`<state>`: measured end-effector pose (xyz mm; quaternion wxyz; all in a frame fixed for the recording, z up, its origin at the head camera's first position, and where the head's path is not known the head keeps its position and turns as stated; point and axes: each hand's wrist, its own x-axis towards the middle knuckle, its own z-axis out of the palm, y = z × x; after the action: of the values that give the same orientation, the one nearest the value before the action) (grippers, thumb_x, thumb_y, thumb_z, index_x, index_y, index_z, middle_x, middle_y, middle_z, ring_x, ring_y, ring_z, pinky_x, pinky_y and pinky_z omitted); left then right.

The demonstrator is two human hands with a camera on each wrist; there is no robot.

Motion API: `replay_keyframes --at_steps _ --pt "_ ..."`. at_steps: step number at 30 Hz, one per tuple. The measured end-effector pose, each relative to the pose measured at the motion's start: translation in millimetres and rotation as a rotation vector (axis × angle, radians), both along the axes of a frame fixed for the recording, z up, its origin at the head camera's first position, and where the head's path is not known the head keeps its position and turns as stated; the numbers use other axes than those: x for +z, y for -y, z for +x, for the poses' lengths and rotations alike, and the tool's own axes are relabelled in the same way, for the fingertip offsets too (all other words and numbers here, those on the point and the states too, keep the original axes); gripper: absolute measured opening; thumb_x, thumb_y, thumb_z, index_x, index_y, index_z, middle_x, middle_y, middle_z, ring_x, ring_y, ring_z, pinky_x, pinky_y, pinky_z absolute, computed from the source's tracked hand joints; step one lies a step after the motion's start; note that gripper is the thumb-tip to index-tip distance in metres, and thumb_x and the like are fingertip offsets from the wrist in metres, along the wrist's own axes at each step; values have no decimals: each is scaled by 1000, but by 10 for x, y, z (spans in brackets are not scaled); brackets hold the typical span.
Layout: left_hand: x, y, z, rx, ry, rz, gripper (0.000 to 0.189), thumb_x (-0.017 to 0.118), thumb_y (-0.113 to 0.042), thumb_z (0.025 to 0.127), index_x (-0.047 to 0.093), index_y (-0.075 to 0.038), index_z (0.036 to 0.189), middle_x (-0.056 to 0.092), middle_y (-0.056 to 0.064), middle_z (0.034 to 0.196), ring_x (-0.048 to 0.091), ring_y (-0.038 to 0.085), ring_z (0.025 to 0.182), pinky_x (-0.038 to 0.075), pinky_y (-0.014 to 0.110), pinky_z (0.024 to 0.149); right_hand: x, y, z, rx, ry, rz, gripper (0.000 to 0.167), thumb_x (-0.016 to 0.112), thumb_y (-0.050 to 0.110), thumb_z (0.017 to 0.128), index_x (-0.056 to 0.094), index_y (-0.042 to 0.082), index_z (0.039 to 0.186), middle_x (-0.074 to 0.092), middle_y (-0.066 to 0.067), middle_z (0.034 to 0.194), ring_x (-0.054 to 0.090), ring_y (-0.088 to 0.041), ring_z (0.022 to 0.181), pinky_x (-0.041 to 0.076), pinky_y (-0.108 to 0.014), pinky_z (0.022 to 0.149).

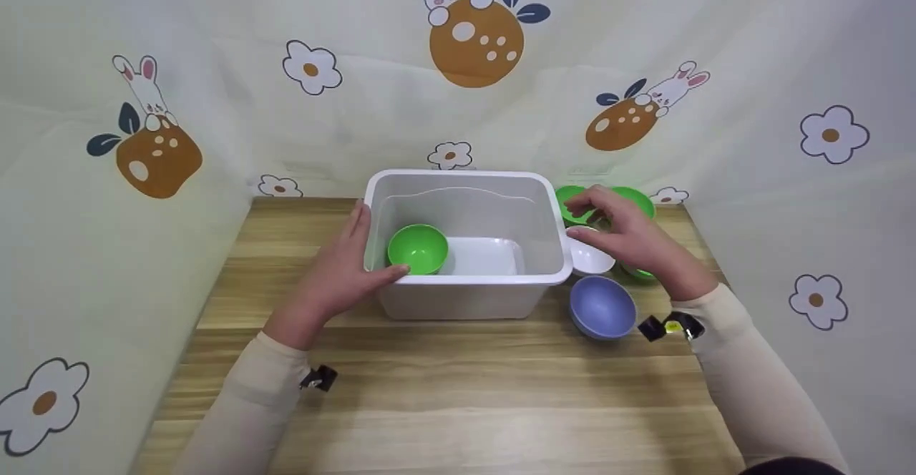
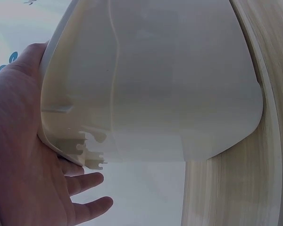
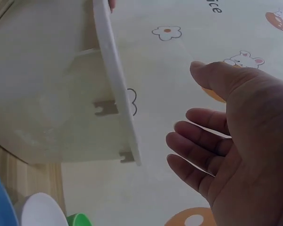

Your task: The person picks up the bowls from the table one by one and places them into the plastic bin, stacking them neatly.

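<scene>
A white plastic bin [image 1: 465,300] stands on the table, with one green bowl [image 1: 418,247] inside at its left. My left hand [image 1: 340,267] rests against the bin's front left corner; its thumb lies over the front rim and its fingers stretch along the left side. To the right of the bin, my right hand [image 1: 630,235] hovers above a white bowl [image 1: 591,259], fingers loosely bent and holding nothing. The right wrist view shows that hand [image 3: 245,127] apart from the bin's rim. Nearer the front sits a blue bowl [image 1: 603,308].
Behind the white bowl are two green bowls, one at the back right [image 1: 638,202], partly covered by my right hand. Another green bowl [image 1: 637,273] shows under the right wrist. The wooden table [image 1: 465,389] meets patterned curtain walls [image 1: 358,124] at the back and sides.
</scene>
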<state>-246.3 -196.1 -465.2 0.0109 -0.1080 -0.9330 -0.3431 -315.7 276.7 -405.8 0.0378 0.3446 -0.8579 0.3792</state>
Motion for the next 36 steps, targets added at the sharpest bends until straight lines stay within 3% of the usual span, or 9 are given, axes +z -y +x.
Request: replay_keyframes --at_steps 3,8,15,19,24,29,36 --pt "-5 2 4 -7 -4 12 129 79 -67 93 4 -4 177 2 19 185 14 45 168 25 67 130 -141 -101 77 -7 -6 -30 34 85 10 99 74 7 131 72 -3 126 68 -19 117 58 -38 99" --pt "4 7 4 -5 -9 -1 132 77 -73 92 4 -4 177 2 20 185 15 46 167 26 66 129 -372 -283 215 -65 -31 -52 34 85 7 98 74 7 130 72 -2 125 68 -12 114 59 -31 94" --pt "0 -3 -6 -2 -10 -15 132 77 -73 92 4 -4 177 1 18 185 15 46 167 27 66 129 -702 -513 467 -169 -52 -47 41 87 6 96 72 6 133 71 -2 127 66 -26 117 54 -20 95" --pt "-6 -3 -7 3 -3 -20 130 78 -70 93 3 -5 177 0 18 185 15 46 167 27 67 129 -881 -608 589 -214 -35 -54 48 88 6 94 70 6 139 68 -4 133 62 -25 124 49 -21 102" --pt "-5 5 -5 5 9 -13 136 74 -81 89 3 -7 178 -1 17 185 15 48 167 27 70 127 -1058 -674 665 -260 -27 -77 57 92 5 89 68 3 141 65 -12 136 59 -29 127 43 -19 107" --pt "-9 5 -9 0 9 -2 135 75 -79 90 3 -6 178 0 17 185 13 46 168 26 69 129 -1174 -691 717 -292 4 -71 64 94 7 87 65 -1 145 63 -19 138 59 -32 127 47 -31 104" --pt "-18 0 -5 -6 1 6 133 78 -73 91 2 -5 177 1 18 185 13 45 168 26 67 129 -1315 -711 743 -309 81 -56 75 95 14 89 58 -5 151 60 -21 143 56 -36 133 48 -56 108"
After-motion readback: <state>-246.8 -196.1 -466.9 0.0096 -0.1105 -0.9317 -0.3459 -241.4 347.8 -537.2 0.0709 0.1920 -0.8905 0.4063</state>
